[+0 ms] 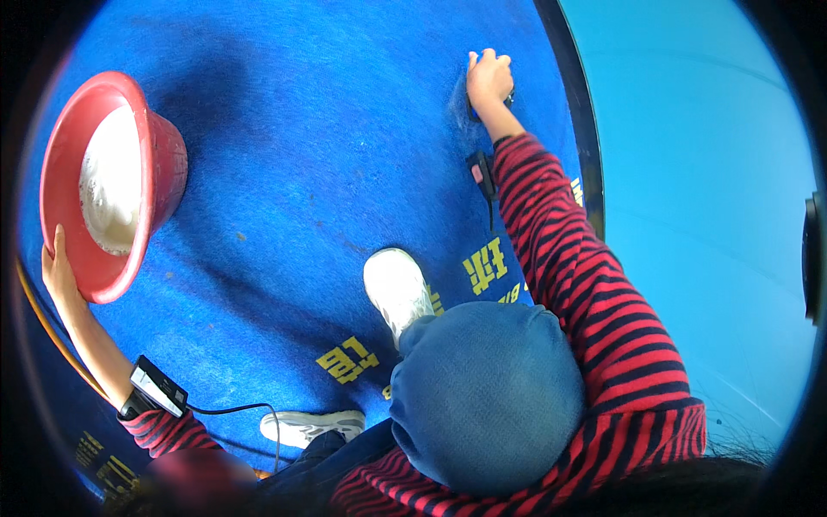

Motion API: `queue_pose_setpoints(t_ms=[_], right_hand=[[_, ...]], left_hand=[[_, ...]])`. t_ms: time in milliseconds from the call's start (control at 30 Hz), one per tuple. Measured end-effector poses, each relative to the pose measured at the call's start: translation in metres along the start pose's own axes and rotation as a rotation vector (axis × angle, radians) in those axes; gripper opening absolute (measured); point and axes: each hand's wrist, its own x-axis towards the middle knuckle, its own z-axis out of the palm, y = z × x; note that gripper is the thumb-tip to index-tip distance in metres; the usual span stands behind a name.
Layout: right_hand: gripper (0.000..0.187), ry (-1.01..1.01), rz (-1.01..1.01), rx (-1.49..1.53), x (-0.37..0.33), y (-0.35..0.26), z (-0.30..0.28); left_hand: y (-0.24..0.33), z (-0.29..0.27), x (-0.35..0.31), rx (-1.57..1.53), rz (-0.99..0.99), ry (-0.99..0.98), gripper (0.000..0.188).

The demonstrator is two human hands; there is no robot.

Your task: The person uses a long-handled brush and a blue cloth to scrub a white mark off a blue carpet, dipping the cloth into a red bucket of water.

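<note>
A red plastic basin [164, 164] with white, foamy liquid [112, 181] in it is tilted at the left. My left hand [60, 274] grips its near rim, with one finger over the inner edge and the others hidden behind. At the far right, my right hand [489, 79] is closed low over the blue carpet [301, 129]. A small dark object [508, 99] shows under that hand, mostly covered, so its kind is unclear. Around it the carpet carries a pale, wet-looking smear [459, 96].
A black edging strip [581, 112] divides the carpet from a light blue surface [689, 172] on the right. My knee [487, 396] and white shoe [396, 284] take up the near middle. A black box with a cable [159, 385] sits at my left wrist. An orange hose [52, 332] runs along the left.
</note>
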Motion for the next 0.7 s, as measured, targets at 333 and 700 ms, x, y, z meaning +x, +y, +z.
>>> queue_pose_setpoints(t_ms=[333, 700], right_hand=[[0.027, -0.040, -0.317, 0.206, -0.105, 0.025, -0.033], [0.036, 0.035, -0.056, 0.155, -0.019, 0.003, -0.019]], left_hand=[[-0.003, 0.002, 0.007, 0.009, 0.199, 0.006, 0.046], [-0.007, 0.002, 0.011, 0.036, 0.204, 0.043, 0.045]])
